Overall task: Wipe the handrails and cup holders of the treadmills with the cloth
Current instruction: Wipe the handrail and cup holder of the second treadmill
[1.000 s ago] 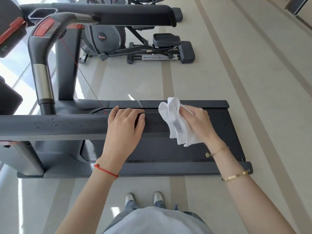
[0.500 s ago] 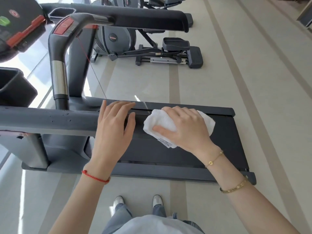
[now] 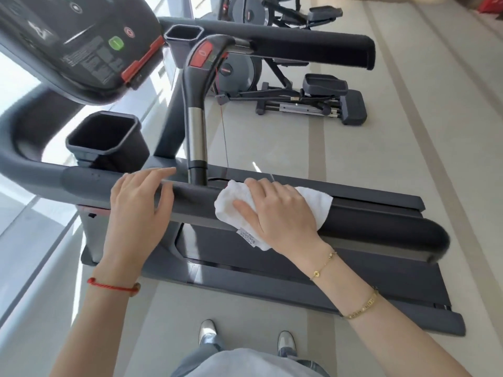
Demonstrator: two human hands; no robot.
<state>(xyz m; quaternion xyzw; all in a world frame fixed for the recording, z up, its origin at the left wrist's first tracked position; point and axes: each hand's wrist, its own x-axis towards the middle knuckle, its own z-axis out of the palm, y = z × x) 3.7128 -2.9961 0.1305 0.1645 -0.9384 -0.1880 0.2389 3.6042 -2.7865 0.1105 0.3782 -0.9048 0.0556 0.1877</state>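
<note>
A dark grey treadmill handrail [image 3: 381, 229] runs across the middle of the view. My right hand [image 3: 280, 213] presses a white cloth [image 3: 234, 208] flat onto the top of this rail, and a small label hangs from the cloth's lower edge. My left hand [image 3: 138, 210] rests on the same rail just left of the cloth, fingers spread. A square black cup holder [image 3: 106, 140] sits behind the rail on the left, and a second cup holder [image 3: 183, 36] is farther back. The far handrail [image 3: 313, 47] runs along the top.
The console [image 3: 73, 42] with a green button and red strip hangs over the upper left. An upright grip with a metal band [image 3: 196, 131] rises behind the near rail. The treadmill deck [image 3: 381, 281] lies below. An elliptical machine [image 3: 299, 96] stands on the floor beyond. My shoes are at the bottom.
The right hand went from holding the bunched cloth up to pressing it flat on the rail. The view swung up and left, bringing the console and cup holders into sight.
</note>
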